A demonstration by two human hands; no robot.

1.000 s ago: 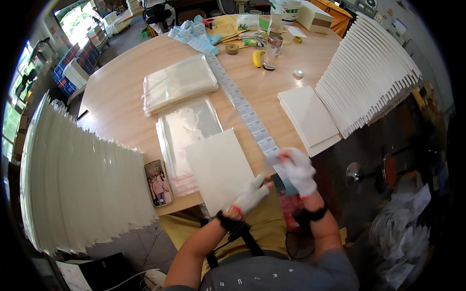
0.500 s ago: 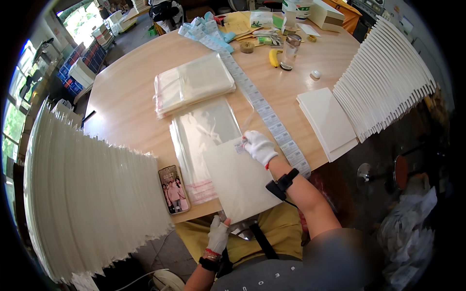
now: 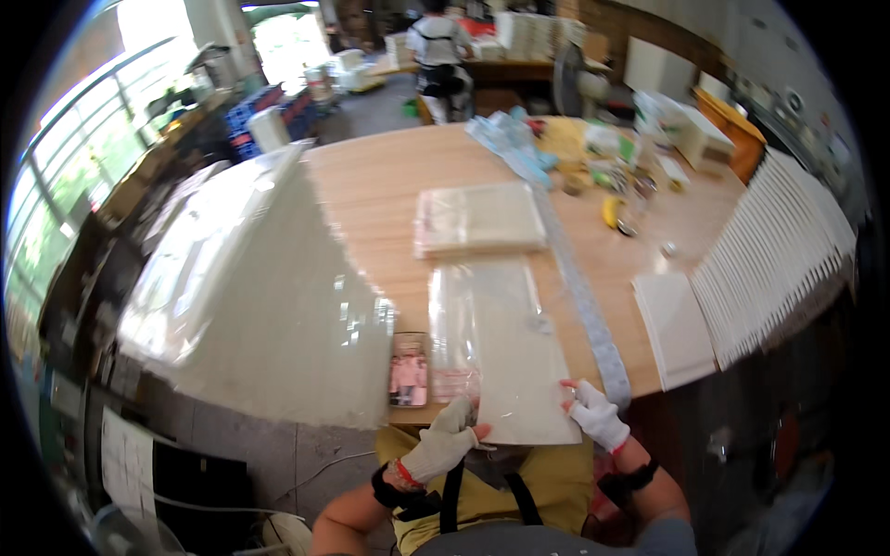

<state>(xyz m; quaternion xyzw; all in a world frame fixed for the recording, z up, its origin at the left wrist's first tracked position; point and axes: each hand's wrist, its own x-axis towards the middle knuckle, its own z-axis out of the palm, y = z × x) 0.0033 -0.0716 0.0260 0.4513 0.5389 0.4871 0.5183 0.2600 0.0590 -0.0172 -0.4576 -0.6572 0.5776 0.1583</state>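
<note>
A flat white rectangular packet [image 3: 528, 389] lies at the table's near edge, with a small label [image 3: 540, 324] by its far right corner. My left hand [image 3: 440, 440], in a white glove with bare fingertips, grips its near left corner. At the near right edge, my right hand [image 3: 596, 414], gloved alike, pinches the packet between thumb and fingers. Partly under the packet is a pile of clear plastic bags [image 3: 454, 315]. Just left of that pile lies a phone [image 3: 408, 371] with a lit screen. A long strip of labels [image 3: 579, 278] runs along the right side.
More clear bags [image 3: 482, 218] are stacked farther back. Glossy white packets [image 3: 269, 296] fill the left side; a white stack [image 3: 675, 329] and a fanned row of white slabs [image 3: 779, 259] stand right. A banana [image 3: 611, 211] lies far right. Another person [image 3: 440, 56] stands beyond the table.
The view has swung up and leftward. My right hand has left the label corner for the near right edge. My left hand has come up onto the near left corner.
</note>
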